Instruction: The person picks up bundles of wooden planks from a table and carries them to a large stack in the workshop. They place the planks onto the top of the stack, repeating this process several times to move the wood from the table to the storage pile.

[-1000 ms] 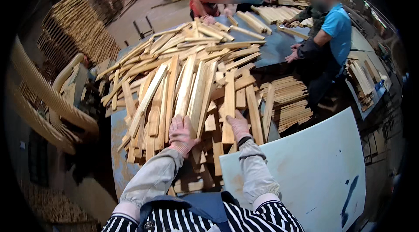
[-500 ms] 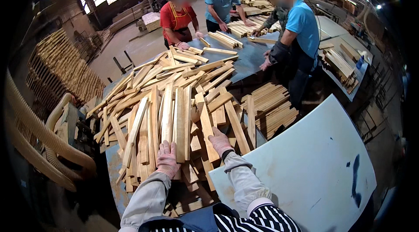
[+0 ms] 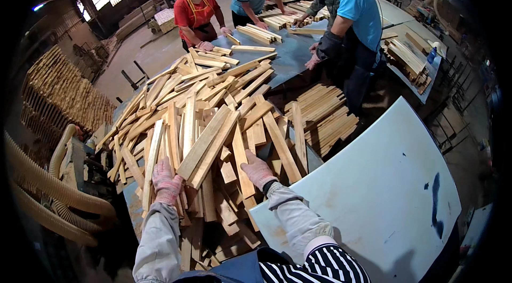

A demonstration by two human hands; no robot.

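Observation:
A heap of pale wooden strips lies across the metal-topped table in front of me. My left hand, in a pinkish work glove, is at the near left of the heap, fingers stretched out along the strips. Beside it, two strips lie slantwise on top, their near ends close to my left fingers. My right hand, gloved too, is closed at the right edge of a long strip; its fingertips are partly hidden. Shorter pieces lie between my hands.
A pale blue sheet panel slopes at my right. Stacked strips sit below the table's right side. Several co-workers stand around the far end. Ribbed hoses curve at the left, before a slatted wood stack.
My left hand has moved left. The two strips that stood nearly straight ahead of it now slant, near ends to the left. My right hand stays at its strip. The whole view has shifted slightly.

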